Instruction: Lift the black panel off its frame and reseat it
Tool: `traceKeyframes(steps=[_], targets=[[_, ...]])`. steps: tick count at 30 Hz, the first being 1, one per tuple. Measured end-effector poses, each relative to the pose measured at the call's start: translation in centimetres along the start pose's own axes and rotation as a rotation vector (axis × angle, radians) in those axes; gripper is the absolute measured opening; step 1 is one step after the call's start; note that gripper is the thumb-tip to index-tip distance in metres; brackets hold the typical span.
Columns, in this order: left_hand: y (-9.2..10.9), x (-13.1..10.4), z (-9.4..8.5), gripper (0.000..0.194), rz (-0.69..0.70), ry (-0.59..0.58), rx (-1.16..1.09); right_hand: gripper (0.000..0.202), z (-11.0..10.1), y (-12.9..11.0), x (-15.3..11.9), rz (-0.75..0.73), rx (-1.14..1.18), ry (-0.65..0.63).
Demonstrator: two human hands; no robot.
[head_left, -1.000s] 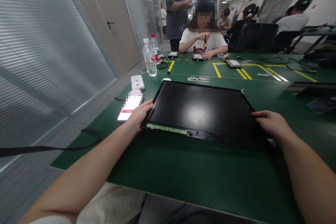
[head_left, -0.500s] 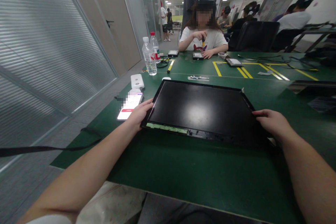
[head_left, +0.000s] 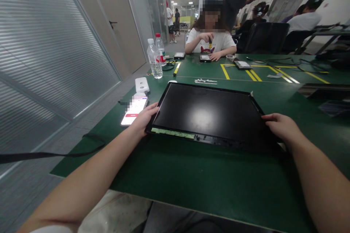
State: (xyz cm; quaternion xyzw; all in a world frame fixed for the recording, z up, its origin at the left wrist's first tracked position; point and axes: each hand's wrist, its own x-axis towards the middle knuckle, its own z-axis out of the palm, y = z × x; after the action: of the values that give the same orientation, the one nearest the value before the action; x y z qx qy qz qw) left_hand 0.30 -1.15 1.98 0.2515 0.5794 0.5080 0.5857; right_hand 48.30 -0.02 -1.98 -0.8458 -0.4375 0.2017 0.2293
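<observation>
Left hand [head_left: 146, 116]: arm stretched forward, thumb on top of the frame's left edge, fingers curled beneath, pinching it
Right hand [head_left: 281, 128]: arm reaching in from the right, fingertips gripping the right edge, palm turned inward
Display panel [head_left: 207, 113]: between both hands, dark face up, above the green worktop [head_left: 191, 182]
Phone [head_left: 135, 111]: lit, just beside the left hand
</observation>
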Motion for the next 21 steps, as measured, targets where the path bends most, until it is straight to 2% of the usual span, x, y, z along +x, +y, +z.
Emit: traceKeyframes(steps=[5,8,15,17,21], targets=[[0.07,0.21,-0.02,0.055,-0.017,-0.049,-0.058,0.043,-0.14,-0.24,-0.19,0.002,-0.006,-0.010],[0.00,0.35,-0.10,0.058,-0.029,-0.086,-0.089,0.044,-0.14,-0.27,-0.30,-0.013,-0.001,-0.004],[0.10,0.33,-0.76,0.100,-0.046,-0.032,0.047,0.041,-0.19,-0.29,-0.34,-0.028,0.006,-0.009],[0.25,0.18,-0.83,0.095,-0.047,-0.075,0.062,0.041,-0.13,-0.16,-0.19,-0.021,0.010,-0.010],[0.64,-0.34,-0.67,0.074,-0.058,-0.171,0.029,0.039,0.14,0.29,0.22,-0.021,0.040,-0.012]])
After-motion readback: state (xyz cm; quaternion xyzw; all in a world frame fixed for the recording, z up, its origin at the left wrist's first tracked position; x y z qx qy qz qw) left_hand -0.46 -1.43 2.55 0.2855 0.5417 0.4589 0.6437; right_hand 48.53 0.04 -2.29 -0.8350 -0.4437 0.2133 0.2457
